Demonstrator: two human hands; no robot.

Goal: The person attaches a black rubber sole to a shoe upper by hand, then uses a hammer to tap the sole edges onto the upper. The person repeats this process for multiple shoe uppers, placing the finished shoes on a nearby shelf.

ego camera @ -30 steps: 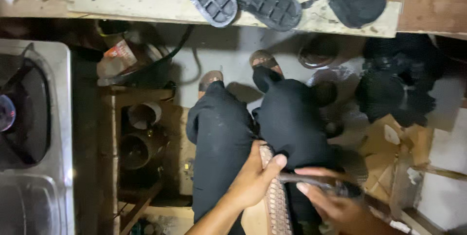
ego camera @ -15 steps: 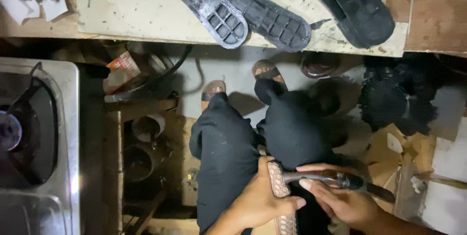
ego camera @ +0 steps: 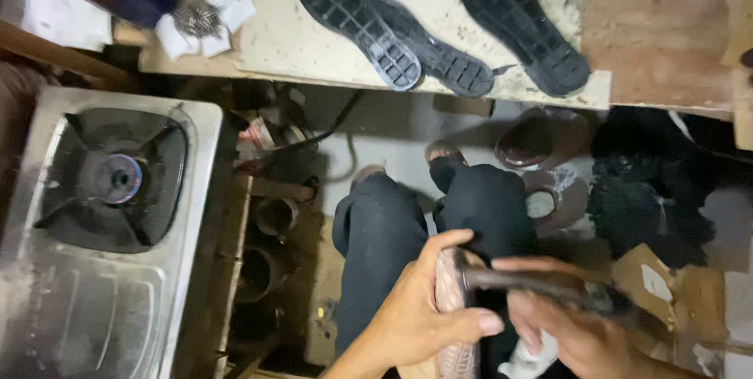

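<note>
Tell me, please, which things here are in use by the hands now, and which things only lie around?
In use:
- left hand, gripping the brownish patterned sole
- right hand, holding a dark tool against that sole; motion blur hides what kind

Lying about:
- three black soles on the workbench
- gas stove
- tins in the wooden shelf
- cardboard scraps on the floor

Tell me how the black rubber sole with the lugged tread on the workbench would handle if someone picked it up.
The lugged black sole is thin and flat, so it would probably flex and droop at the ends. It looks light for its length. The deep tread should give grip, and lying flat on the workbench it is unlikely to roll or tip.
</note>
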